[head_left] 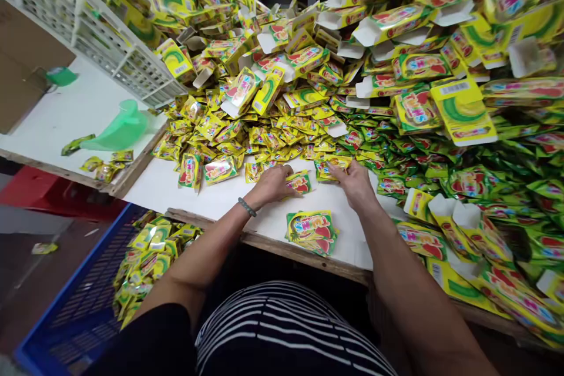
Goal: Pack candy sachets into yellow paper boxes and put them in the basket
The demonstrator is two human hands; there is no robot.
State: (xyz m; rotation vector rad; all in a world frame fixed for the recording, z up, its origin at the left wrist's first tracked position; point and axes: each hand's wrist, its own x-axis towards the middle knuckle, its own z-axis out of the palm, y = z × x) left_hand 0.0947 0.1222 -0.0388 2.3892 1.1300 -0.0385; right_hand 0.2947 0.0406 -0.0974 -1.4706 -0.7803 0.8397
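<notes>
My left hand (pixel 274 184), with a beaded bracelet at the wrist, has its fingers closed on a small green-and-yellow candy packet (pixel 300 183) printed with fruit. To its right, my right hand (pixel 353 183) pinches a yellow candy packet (pixel 325 169) between thumb and fingers. Both hands are low over the white tabletop (pixel 264 217). Nearer to me, a small stack of flat printed cards or packets (pixel 312 230) lies by the front edge. Two small packs, one of them a watermelon-printed pack (pixel 220 169), sit left of my left hand. Fingertips are partly hidden.
Yellow sachets (pixel 211 127) and green sachets (pixel 467 182) are heaped behind and right. Open candy boxes (pixel 418 64) pile above them. A white plastic crate (pixel 127 59) leans at left, near a green scoop (pixel 121 129). Below stands a blue basket (pixel 83 299) with packs.
</notes>
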